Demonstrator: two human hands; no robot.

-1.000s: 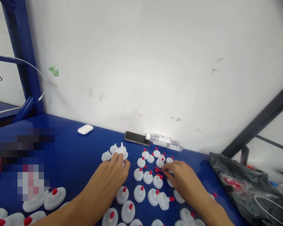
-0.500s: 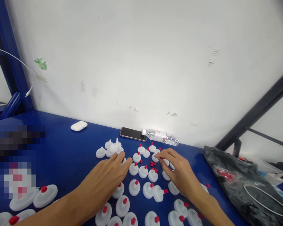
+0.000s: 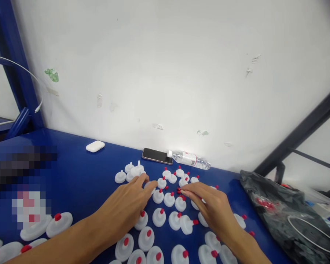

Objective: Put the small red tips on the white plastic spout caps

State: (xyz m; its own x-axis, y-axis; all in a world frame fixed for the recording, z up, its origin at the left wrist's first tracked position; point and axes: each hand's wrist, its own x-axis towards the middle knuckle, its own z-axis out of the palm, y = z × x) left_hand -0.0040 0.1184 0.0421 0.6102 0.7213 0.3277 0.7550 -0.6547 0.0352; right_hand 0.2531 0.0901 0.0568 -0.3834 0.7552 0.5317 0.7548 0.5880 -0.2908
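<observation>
While reaching over white nozzle caps [image 3: 158, 196] near phone [image 3: 157, 156], am pinching right hand [image 3: 209, 207] fingertips at loose red tips [image 3: 178, 190]; left hand [image 3: 126, 205] open, steadying uncapped cap [image 3: 150, 186]. Next: careful seating of 1 tip.

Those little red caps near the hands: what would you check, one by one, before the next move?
1. Loose red caps within reach: ok, a few lie on the blue table at the right hand's fingertips.
2. Right hand holding a cap: cannot tell, its fingertips hide whatever they touch.
3. Left hand on an uncapped white piece: ok, its fingers rest on one.
4. More uncapped pieces ready: ok, a cluster of uncapped white pieces sits just beyond the left hand.
5. Capped pieces kept apart: ok, they stand in rows nearer the person.
6. Phone and water bottle out of the way: ok, both lie by the wall.
</observation>
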